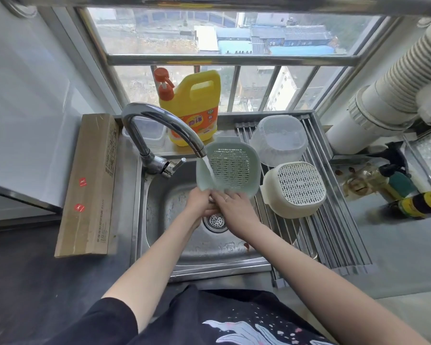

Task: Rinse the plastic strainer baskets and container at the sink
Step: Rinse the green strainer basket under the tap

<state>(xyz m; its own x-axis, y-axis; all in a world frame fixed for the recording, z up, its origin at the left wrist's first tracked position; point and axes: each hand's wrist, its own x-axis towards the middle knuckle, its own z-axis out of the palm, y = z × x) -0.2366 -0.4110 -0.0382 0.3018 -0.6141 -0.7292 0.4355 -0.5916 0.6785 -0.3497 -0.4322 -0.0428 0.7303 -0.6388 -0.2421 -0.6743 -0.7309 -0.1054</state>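
A pale green strainer basket [230, 168] stands tilted on edge over the steel sink [159, 235], its slotted bottom facing me. Water runs from the curved tap [159, 125] onto its left rim. My left hand [199, 200] grips the basket's lower left edge and my right hand [232, 207] grips its lower right edge; the two hands touch. A cream strainer basket [296, 190] lies upside down on the drying rack. Behind it a clear plastic container [279, 139] rests tilted on the same rack.
A roll-up steel drying rack [334, 235] covers the sink's right side. A yellow detergent jug [194, 108] and a small clear tub [149, 133] stand on the back ledge. A long cardboard box [90, 185] lies left of the sink. Bottles [396, 188] crowd the right counter.
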